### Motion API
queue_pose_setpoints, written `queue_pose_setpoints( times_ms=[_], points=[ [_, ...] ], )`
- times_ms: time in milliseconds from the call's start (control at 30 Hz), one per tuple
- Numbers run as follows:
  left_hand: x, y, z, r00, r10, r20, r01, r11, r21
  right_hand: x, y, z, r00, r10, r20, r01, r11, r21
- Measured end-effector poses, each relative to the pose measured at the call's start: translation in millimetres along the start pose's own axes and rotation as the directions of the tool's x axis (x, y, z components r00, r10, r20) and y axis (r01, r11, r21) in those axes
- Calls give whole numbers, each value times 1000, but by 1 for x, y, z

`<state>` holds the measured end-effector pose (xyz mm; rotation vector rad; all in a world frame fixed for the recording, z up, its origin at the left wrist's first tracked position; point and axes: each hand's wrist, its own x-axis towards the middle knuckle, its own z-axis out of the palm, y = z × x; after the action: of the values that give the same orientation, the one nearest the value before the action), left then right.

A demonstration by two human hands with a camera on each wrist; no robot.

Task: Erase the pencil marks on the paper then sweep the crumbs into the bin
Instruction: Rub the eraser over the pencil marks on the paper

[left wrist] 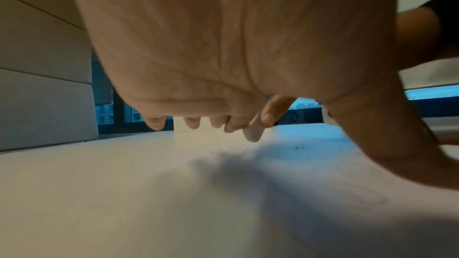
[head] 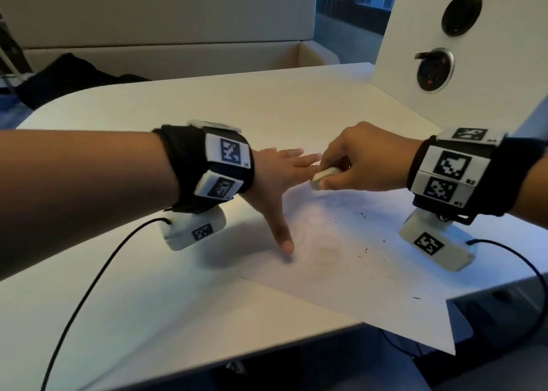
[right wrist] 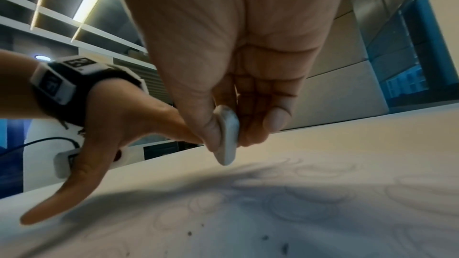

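A white sheet of paper (head: 370,260) lies across the table's near right corner, with faint pencil circles (head: 324,255) and dark eraser crumbs (head: 364,249) on it. My left hand (head: 284,174) lies flat with spread fingers, pressing the paper's far left part; its thumb (head: 281,233) points toward me. My right hand (head: 355,165) pinches a white eraser (head: 324,177) between thumb and fingers, just over the paper beside the left fingertips. In the right wrist view the eraser (right wrist: 227,138) hangs a little above the sheet, with pencil loops (right wrist: 310,199) and crumbs (right wrist: 265,237) below it.
The white table (head: 133,287) has a rounded left corner. A white upright panel (head: 444,34) with round sockets stands at the back right. A padded bench (head: 148,55) with a dark bag (head: 68,76) lies behind the table. Cables trail from both wrist units. No bin shows.
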<state>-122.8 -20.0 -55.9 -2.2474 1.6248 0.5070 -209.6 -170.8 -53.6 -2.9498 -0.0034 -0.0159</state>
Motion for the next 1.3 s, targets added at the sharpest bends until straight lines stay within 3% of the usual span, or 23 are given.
queue_pose_setpoints(
  times_ms=[167, 300, 500, 667, 800, 967, 1133, 1300],
  points=[
    [21, -5, 16, 996, -9, 92, 11, 1000, -20, 2, -2, 12, 999, 38, 15, -36, 996, -85],
    [23, -9, 20, 996, 27, 88, -25, 1000, -18, -7, -20, 20, 994, -53, 93, 58, 997, -53],
    [24, -11, 22, 996, 5, 91, -5, 1000, 8, 12, -8, 14, 999, 20, 45, -17, 997, -75],
    [25, -12, 23, 996, 12, 84, -13, 1000, 12, 3, -25, 20, 990, -39, 139, 38, 999, 9],
    [23, -11, 22, 995, -13, 102, 13, 1000, 0, 14, -11, 16, 997, 41, 64, -41, 999, -3],
    [24, -9, 22, 996, 1, 91, -1, 1000, 1, -1, -31, 24, 989, -42, 142, 37, 999, 38],
    [25, -11, 22, 994, -25, 103, 24, 1000, 11, 13, -8, 13, 994, 68, 83, -69, 998, 10],
    [28, -13, 24, 994, -25, 107, 23, 1000, 16, -7, -30, 22, 983, -53, 177, 41, 997, 68]
  ],
)
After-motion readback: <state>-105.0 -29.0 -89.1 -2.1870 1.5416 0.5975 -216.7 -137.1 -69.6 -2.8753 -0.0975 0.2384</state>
